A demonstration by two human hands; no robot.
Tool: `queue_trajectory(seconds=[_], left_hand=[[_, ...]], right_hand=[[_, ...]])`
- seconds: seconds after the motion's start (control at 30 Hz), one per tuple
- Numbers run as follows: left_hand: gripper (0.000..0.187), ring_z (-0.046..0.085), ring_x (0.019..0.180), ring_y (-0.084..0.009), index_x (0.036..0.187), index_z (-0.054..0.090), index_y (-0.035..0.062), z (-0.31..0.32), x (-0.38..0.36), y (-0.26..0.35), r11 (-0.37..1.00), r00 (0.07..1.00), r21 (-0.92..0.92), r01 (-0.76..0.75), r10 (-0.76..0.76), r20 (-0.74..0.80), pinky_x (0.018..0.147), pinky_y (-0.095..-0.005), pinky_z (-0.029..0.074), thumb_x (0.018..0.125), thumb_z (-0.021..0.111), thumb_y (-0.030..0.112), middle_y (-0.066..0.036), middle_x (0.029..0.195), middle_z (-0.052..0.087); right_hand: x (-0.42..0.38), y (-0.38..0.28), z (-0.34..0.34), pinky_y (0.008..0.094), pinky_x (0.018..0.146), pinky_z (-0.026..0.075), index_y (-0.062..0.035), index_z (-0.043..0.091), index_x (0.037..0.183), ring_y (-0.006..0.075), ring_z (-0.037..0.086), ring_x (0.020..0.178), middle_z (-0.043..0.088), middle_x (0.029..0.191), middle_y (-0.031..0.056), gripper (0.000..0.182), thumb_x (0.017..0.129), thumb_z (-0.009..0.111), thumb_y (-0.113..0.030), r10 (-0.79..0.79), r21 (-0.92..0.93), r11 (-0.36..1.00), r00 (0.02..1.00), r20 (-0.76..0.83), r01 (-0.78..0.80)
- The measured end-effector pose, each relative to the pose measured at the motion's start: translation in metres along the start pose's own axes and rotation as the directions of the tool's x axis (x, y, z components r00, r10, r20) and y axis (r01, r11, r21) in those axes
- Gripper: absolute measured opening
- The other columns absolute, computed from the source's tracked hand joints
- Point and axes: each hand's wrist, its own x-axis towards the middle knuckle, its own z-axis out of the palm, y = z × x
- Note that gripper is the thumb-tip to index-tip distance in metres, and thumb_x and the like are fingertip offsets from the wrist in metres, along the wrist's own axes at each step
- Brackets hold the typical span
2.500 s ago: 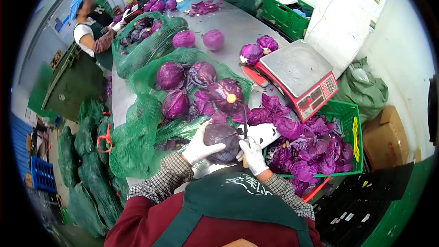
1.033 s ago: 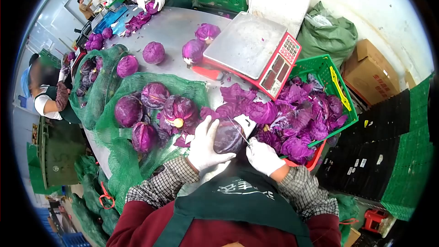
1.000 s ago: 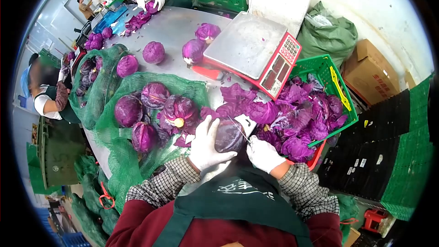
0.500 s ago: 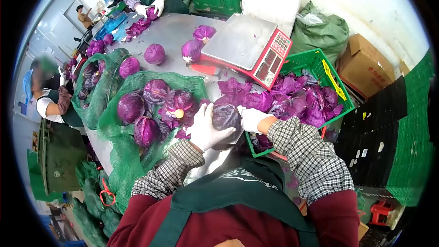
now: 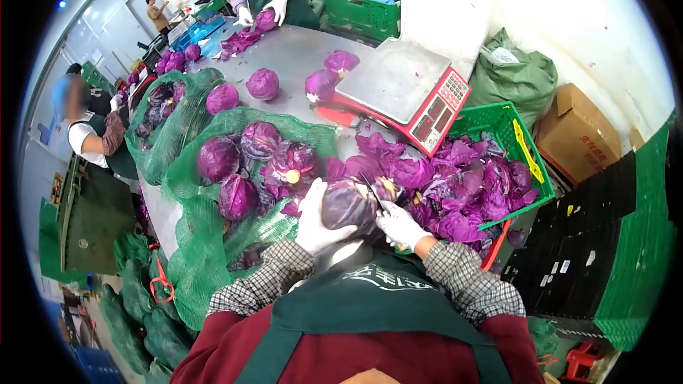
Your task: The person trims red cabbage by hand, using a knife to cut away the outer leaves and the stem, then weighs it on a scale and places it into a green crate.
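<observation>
A large red cabbage [image 5: 347, 208] with dull outer leaves is held over the near table edge. My left hand [image 5: 315, 222], in a white glove, grips it from the left, thumb along its lower side. In my white-gloved right hand [image 5: 400, 226] is a knife [image 5: 370, 188], its dark blade against the right end of the cabbage, by the pale stem. Its handle is mostly hidden by the fingers. Several red cabbages [image 5: 237, 198] lie to the left in an open green mesh bag [image 5: 203, 242]. Loose purple leaves [image 5: 409, 172] spread just beyond my right hand.
A green crate [image 5: 530, 199] full of cabbage leaves stands at right. Behind it is a red scale [image 5: 405, 92], with a red-handled tool [image 5: 337, 116] beside it. Across the metal table [image 5: 299, 46], a co-worker's gloved hands handle another cabbage [image 5: 266, 20]. Stacked black crates [image 5: 576, 235] stand far right.
The knife blade now shows at the cabbage's stem end, and the cabbage has turned so that end faces right. My right hand has dropped lower. The whole view has shifted slightly.
</observation>
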Motion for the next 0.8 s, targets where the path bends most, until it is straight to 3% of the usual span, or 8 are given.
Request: queue_trajectory(seconds=[0.07, 0.23, 0.33, 0.37, 0.47, 0.53, 0.7, 0.8], left_hand=[[0.117, 0.027, 0.135, -0.0405, 0.140, 0.025, -0.0039, 0.000, -0.011, -0.003, 0.999, 0.999, 0.013, -0.045, 0.045, -0.007, 0.111, -0.0463, 0.022, 0.052, 0.088, 0.039, -0.029, 0.145, 0.025], [0.126, 0.024, 0.133, -0.0455, 0.145, 0.010, -0.0023, 0.015, -0.008, 0.019, 0.928, 0.941, 0.175, -0.328, 0.337, -0.019, 0.108, -0.0531, 0.022, 0.056, 0.088, 0.041, -0.031, 0.147, 0.014], [0.124, 0.023, 0.135, -0.0431, 0.144, 0.013, -0.0030, 0.006, 0.006, 0.033, 0.987, 0.983, -0.025, -0.157, 0.159, 0.094, 0.111, -0.0482, 0.020, 0.057, 0.086, 0.045, -0.030, 0.146, 0.017], [0.124, 0.023, 0.136, -0.0409, 0.144, 0.017, -0.0037, -0.009, 0.016, 0.045, 0.933, 0.974, 0.293, -0.208, 0.170, 0.149, 0.112, -0.0470, 0.021, 0.055, 0.086, 0.048, -0.028, 0.147, 0.019], [0.123, 0.027, 0.135, -0.0400, 0.141, 0.024, -0.0053, -0.004, 0.049, 0.053, 0.916, 0.973, 0.342, -0.211, 0.162, 0.165, 0.110, -0.0447, 0.027, 0.051, 0.087, 0.048, -0.028, 0.144, 0.026], [0.118, 0.034, 0.131, -0.0362, 0.140, 0.026, -0.0069, -0.006, 0.060, 0.029, 0.990, 0.925, 0.123, -0.064, 0.013, 0.380, 0.109, -0.0419, 0.030, 0.054, 0.088, 0.045, -0.027, 0.140, 0.032], [0.120, 0.026, 0.135, -0.0425, 0.140, 0.026, -0.0084, -0.021, 0.014, 0.027, 0.987, 0.966, 0.140, 0.073, -0.104, 0.235, 0.111, -0.0451, 0.024, 0.056, 0.081, 0.057, -0.033, 0.142, 0.028], [0.118, 0.032, 0.131, -0.0430, 0.139, 0.029, -0.0086, -0.011, 0.011, 0.035, 0.977, 0.986, 0.211, -0.021, -0.015, 0.166, 0.109, -0.0471, 0.027, 0.056, 0.081, 0.058, -0.032, 0.140, 0.031]], right_hand=[[0.002, 0.007, 0.018, 0.0250, 0.039, 0.042, -0.0023, 0.028, 0.143, 0.0107, 0.048, 0.045, 0.051, 0.072, 0.0041, 0.060, 0.088, 0.051, -0.005, 0.017, 0.205, 0.979, 0.999, -0.027, -0.011], [0.014, -0.006, -0.009, 0.0225, 0.048, 0.045, -0.0039, 0.040, 0.137, 0.0094, 0.054, 0.053, 0.060, 0.087, 0.0023, 0.052, 0.086, 0.052, -0.006, -0.473, -0.247, 0.874, 0.848, -0.237, 0.419], [0.027, -0.014, -0.017, 0.0249, 0.085, 0.048, -0.0008, 0.041, 0.136, 0.0147, 0.063, 0.098, 0.061, 0.118, 0.0108, 0.050, 0.089, 0.052, -0.013, -0.667, -0.383, 0.725, 0.722, -0.184, 0.572], [0.019, -0.018, -0.018, 0.0266, 0.090, 0.045, -0.0005, 0.041, 0.137, 0.0159, 0.060, 0.106, 0.060, 0.121, 0.0120, 0.050, 0.090, 0.052, -0.014, -0.612, -0.353, 0.771, 0.771, -0.176, 0.530], [0.004, -0.030, -0.008, 0.0376, 0.105, 0.036, -0.0018, 0.039, 0.139, 0.0222, 0.050, 0.123, 0.055, 0.129, 0.0156, 0.053, 0.090, 0.054, -0.015, -0.656, -0.534, 0.674, 0.746, -0.113, 0.511], [0.015, -0.013, 0.001, 0.0329, 0.087, 0.050, -0.0038, 0.042, 0.137, 0.0194, 0.063, 0.098, 0.058, 0.125, 0.0155, 0.049, 0.091, 0.055, -0.017, -0.732, -0.550, 0.639, 0.645, -0.219, 0.538], [-0.006, 0.014, 0.002, 0.0218, 0.038, 0.040, -0.0031, 0.050, 0.130, 0.0081, 0.047, 0.041, 0.064, 0.096, 0.0062, 0.040, 0.096, 0.049, -0.026, -0.550, -0.173, 0.835, 0.810, -0.204, 0.523], [-0.015, 0.018, 0.023, 0.0254, 0.046, 0.046, 0.0026, 0.044, 0.131, 0.0103, 0.052, 0.044, 0.060, 0.102, 0.0154, 0.042, 0.098, 0.045, -0.023, -0.670, -0.436, 0.694, 0.735, -0.102, 0.572]])
